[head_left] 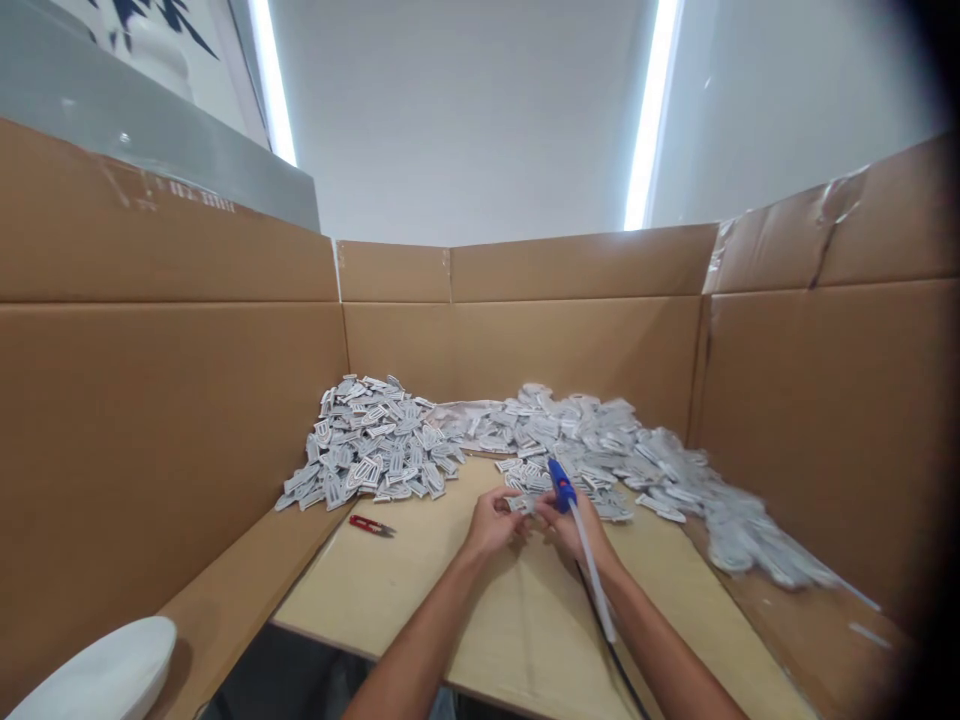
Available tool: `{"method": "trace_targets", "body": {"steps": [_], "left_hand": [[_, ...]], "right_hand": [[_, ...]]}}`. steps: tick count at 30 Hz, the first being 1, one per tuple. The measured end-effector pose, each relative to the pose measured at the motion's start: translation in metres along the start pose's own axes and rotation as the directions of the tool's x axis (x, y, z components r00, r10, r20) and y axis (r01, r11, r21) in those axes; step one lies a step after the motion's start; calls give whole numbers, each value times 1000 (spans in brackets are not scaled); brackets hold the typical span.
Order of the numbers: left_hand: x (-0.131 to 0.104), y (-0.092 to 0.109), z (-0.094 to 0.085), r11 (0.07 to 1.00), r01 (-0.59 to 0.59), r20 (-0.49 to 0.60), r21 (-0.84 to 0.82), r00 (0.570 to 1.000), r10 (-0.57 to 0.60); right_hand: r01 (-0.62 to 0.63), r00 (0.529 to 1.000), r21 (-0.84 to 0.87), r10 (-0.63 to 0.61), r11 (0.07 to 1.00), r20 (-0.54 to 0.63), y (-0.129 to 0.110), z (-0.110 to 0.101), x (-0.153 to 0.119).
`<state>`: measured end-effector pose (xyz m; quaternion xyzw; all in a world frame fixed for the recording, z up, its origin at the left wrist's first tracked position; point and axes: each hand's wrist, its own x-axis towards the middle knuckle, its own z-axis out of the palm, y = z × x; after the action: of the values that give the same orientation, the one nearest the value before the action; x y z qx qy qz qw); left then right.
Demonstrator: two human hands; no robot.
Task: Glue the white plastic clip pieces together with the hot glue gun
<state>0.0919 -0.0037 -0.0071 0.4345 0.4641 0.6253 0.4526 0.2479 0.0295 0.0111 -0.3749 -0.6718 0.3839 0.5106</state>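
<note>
Just in front of the piles, my left hand [493,522] pinches a small grey slotted piece [520,503] between thumb and fingers. My right hand [576,522] is closed on a blue hot glue gun [561,486], whose whitish glue stick [594,575] sticks out backward along my forearm. A black cord runs down beside that stick. The right fingertips are close to the grey piece; whether they touch it is hard to make out. Red thread snips [372,526] lie on the board to the left of my hands.
A heap of grey slotted pieces [375,440] rises at the left back. Another long pile [600,440], partly blurred, spreads along the back and right. Cardboard walls [525,335] enclose the wooden board [405,580]. A white bowl [97,670] stands at lower left.
</note>
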Motion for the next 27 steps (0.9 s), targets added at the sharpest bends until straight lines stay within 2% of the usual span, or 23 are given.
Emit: {"method": "trace_targets", "body": {"steps": [4,9,15,20,27], "left_hand": [[-14,4,1,986,69,24,-149,998,-66],[-30,5,-5,955,45,49,-294,998,-32],[-30,0,-2,952,65,82,-298,996,-43],[-27,0,-3,958,64,87,-279,995,-41],[-27,4,-2,966,81,88,-245,994,-61]], "right_hand": [[60,998,-106,-60,993,3,-8,-6,-1],[94,996,-134,-92,986,22,-21,1,-15],[180,984,-220,-179,959,24,-28,5,-29],[227,970,-276,-242,934,-21,-37,2,-32],[245,967,-336,-253,910,19,-39,4,-36]]}}
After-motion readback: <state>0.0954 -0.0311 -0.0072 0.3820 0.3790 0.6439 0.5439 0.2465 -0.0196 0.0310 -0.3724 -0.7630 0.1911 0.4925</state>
